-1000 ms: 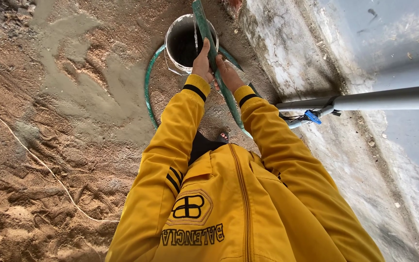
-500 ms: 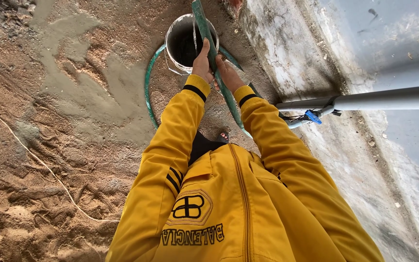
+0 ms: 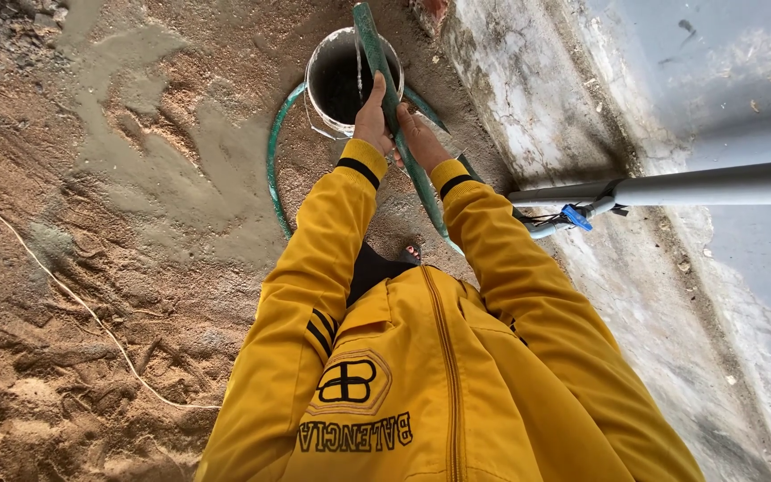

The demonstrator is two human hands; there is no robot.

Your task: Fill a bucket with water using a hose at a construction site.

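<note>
a: what are the hands doing?
b: left hand (image 3: 373, 118) and right hand (image 3: 418, 138) are both clenched round a green hose (image 3: 390, 89), one just beside the other, held over a white bucket (image 3: 323, 67)

a: where does the hose go?
b: its end points into the bucket's dark inside; the rest loops on the sandy ground (image 3: 91, 268) around the bucket. to the right, a grey pipe (image 3: 716, 185) sticks out along the pale wall (image 3: 537, 98)

One head-worn camera looks steeply down, close over the hands (image 3: 394, 125).
</note>
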